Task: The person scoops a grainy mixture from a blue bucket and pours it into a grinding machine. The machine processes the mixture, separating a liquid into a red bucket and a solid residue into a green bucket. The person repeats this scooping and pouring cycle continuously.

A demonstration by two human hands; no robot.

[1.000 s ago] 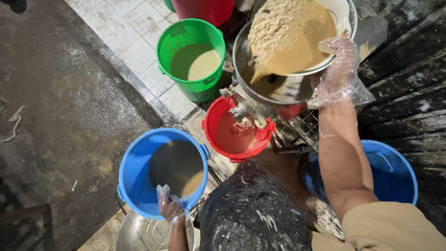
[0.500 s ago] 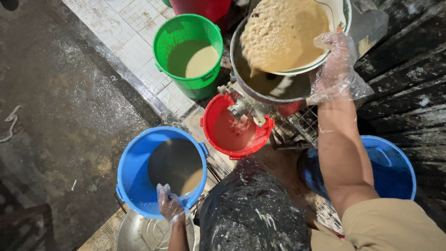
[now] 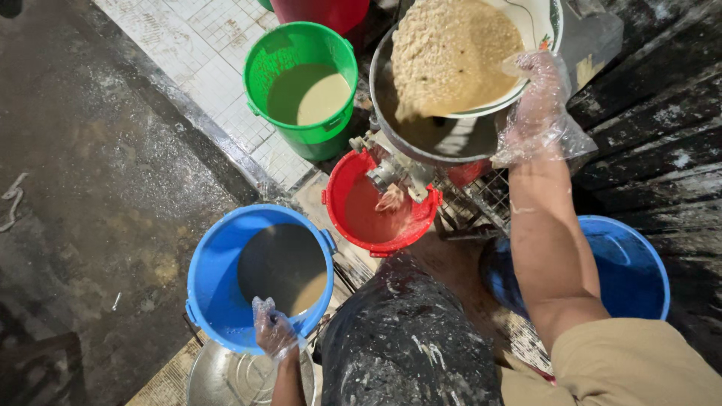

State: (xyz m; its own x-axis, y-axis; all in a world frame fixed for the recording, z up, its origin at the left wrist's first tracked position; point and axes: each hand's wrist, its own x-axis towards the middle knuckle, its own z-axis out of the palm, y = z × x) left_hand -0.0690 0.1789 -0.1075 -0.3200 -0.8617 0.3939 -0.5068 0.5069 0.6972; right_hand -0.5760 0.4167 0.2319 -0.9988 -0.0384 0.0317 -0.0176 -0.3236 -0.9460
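Observation:
My right hand (image 3: 538, 105), in a loose clear plastic glove, grips the rim of a white bowl (image 3: 540, 22) full of wet beige mash. The bowl is tipped over the round metal hopper (image 3: 432, 143) of a grinder, and the mash slides toward its lower edge. Under the grinder's metal spout (image 3: 395, 177) stands a red bucket (image 3: 350, 188). My left hand (image 3: 274, 334), also gloved, is curled over the near rim of a blue bucket (image 3: 214, 278) holding murky beige liquid.
A green bucket (image 3: 259, 64) of beige liquid stands on white tiles at the back, with a dark red bucket (image 3: 316, 11) behind it. A second blue bucket (image 3: 635, 274) is at right, a metal bowl (image 3: 218, 380) at the bottom edge. Wet dark floor lies to the left.
The white bowl has tipped a little further and the mash has slid closer to the hopper. My left hand has stayed on the blue bucket's rim.

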